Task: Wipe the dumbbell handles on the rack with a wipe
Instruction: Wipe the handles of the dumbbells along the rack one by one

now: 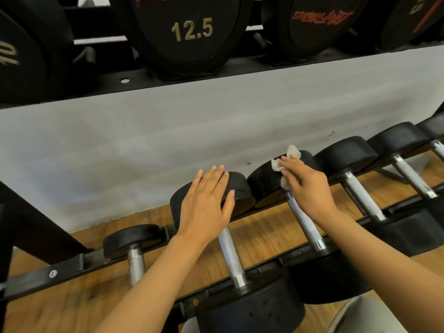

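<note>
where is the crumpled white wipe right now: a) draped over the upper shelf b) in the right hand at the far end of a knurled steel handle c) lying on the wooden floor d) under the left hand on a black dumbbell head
b: the crumpled white wipe sits in the right hand at the far end of the knurled steel handle; the left hand lies flat and bare on a black dumbbell head.

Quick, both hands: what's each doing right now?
Left hand: open, flat on a dumbbell head.
Right hand: grip closed on the wipe.
</note>
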The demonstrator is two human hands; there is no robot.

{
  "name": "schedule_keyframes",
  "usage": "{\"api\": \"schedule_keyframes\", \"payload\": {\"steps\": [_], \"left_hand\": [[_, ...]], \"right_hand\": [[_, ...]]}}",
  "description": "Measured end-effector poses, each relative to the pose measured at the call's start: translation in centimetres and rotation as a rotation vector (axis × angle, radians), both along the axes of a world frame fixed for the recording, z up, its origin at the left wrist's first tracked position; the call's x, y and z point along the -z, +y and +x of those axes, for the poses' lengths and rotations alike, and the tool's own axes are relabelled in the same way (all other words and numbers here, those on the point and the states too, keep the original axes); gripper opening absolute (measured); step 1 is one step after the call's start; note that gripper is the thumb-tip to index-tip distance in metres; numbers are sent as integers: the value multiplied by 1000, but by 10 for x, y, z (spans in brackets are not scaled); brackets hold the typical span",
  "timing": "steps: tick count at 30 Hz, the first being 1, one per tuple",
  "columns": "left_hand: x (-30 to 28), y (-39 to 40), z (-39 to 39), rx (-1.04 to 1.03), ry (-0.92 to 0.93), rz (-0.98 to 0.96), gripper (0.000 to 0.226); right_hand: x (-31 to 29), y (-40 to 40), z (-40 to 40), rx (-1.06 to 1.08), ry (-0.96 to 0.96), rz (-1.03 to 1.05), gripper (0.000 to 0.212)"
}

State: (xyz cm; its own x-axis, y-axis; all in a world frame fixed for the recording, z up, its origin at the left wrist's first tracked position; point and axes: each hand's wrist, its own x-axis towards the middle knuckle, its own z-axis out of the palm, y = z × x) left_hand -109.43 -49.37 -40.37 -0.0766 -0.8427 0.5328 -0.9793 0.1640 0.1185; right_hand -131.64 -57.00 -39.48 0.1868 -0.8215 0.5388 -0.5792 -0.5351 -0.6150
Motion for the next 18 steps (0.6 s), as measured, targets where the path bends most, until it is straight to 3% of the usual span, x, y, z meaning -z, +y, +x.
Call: {"api": "schedule_keyframes", "payload": {"steps": [4, 6, 8, 12, 18], "left_hand": [[9, 18, 16, -29, 72, 38, 62], [13, 21, 21, -34, 113, 71, 66], [18, 24, 24, -10, 148, 94, 65], [26, 24, 26, 66, 214, 119, 60], [27, 24, 26, 98, 262, 142, 58]], "right_hand": [[6, 22, 33, -114, -136, -32, 33], [12, 37, 54, -251, -183, 55, 37], [25, 51, 71, -337, -89, 121, 43], [38, 58, 82, -290, 215, 70, 54], [11, 14, 98, -256, 82, 370, 52]]}}
